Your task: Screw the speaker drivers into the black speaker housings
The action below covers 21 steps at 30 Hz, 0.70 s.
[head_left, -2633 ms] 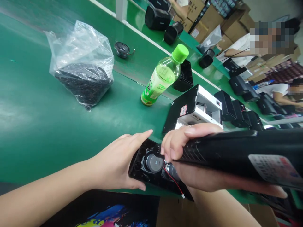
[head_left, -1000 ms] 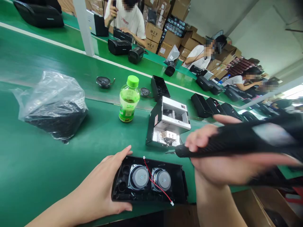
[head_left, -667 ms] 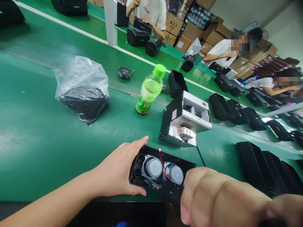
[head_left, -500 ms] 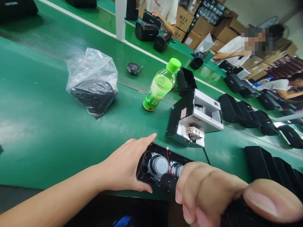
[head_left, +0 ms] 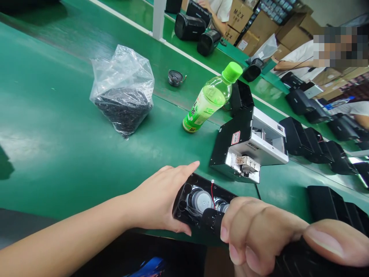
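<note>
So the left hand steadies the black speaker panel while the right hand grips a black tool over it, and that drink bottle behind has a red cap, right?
Not quite: the bottle has a bright green cap, as the head view shows. The rest holds: the left hand steadies the black speaker panel at its left end, and the right hand has its grip on a black tool over the panel.

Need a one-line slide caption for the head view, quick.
Left hand steadies a black speaker panel on the green belt while the right hand brings a black power screwdriver to it.
</note>
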Available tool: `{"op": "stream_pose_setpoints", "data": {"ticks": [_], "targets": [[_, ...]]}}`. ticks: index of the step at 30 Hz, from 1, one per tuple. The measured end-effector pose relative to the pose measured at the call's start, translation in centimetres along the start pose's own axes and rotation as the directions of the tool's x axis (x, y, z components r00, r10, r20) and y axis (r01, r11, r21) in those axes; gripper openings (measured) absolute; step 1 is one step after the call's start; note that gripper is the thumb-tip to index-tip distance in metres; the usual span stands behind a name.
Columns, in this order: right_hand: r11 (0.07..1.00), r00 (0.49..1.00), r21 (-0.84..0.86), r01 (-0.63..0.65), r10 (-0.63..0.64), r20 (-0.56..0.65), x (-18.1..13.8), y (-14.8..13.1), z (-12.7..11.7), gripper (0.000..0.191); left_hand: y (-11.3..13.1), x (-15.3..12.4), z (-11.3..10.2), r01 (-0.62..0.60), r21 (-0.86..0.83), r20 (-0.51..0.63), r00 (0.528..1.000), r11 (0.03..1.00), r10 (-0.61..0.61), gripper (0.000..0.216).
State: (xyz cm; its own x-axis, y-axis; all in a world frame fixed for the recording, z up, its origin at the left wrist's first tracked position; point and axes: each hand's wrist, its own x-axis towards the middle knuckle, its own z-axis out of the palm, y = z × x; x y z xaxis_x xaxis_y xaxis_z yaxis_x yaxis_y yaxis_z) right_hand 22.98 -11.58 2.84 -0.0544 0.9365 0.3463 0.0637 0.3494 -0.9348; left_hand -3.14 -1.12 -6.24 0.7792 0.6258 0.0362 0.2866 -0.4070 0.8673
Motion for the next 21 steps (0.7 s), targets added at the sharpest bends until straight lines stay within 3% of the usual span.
{"op": "stream_pose_setpoints", "data": {"ticks": [6,12,16,19,21], "targets": [[0.997,0.978,-0.074,0.018,-0.002,0.208,0.0,-0.4,-1.3,0.019,0.0,0.0,0.1,-0.011,0.0,-0.017,1.0,1.0,0.011,0.157],[0.993,0.998,-0.109,0.043,-0.037,0.054,1.1,-1.3,2.2,0.035,0.0,0.0,0.1,-0.02,0.005,-0.021,1.0,1.0,0.02,0.157],[0.974,0.986,-0.191,0.121,-0.095,0.138,3.0,-1.9,3.6,0.043,0.1,0.1,0.1,-0.028,0.022,-0.019,0.999,0.999,0.029,0.157],[0.972,0.96,-0.208,0.104,-0.043,0.276,4.0,-2.2,3.3,0.043,0.1,0.2,0.0,-0.03,0.031,-0.015,0.999,0.999,0.03,0.157],[0.972,0.967,-0.219,0.087,-0.03,0.253,3.8,-2.1,3.0,0.044,0.2,0.3,0.0,-0.033,0.033,-0.008,0.999,0.999,0.033,0.157]]}}
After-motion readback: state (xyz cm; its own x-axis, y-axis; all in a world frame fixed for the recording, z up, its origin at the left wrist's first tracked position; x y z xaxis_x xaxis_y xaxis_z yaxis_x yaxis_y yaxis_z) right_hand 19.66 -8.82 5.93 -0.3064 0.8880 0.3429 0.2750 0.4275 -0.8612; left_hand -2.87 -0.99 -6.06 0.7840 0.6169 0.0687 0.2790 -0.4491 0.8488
